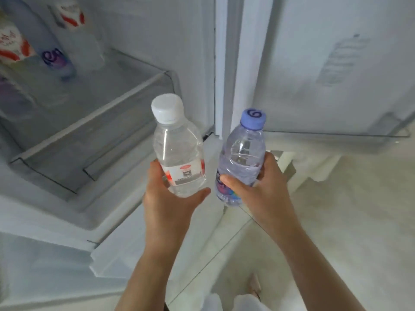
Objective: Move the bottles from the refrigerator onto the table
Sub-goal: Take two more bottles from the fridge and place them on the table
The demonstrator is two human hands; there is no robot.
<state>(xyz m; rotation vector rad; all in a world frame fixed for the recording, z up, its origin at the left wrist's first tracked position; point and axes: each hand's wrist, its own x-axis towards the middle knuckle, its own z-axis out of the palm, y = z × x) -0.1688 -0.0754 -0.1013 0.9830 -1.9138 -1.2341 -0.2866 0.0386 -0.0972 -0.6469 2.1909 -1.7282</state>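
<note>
My left hand (167,198) grips a clear water bottle (177,144) with a white cap and a red-and-white label, held upright in front of the open refrigerator. My right hand (258,187) grips a purple-tinted bottle (241,151) with a lilac cap, also upright, just right of the first. Both bottles are outside the fridge, over its lower front edge. Several more bottles stand on the glass shelf (89,122) at the upper left: a purple-labelled bottle (57,59) and a red-and-white labelled bottle (74,25) among them.
The refrigerator's door (325,63) stands open on the right, with a door shelf rail (395,129) low on it. A white drawer front (45,221) sits below the glass shelf. Pale tiled floor (336,221) lies at the lower right.
</note>
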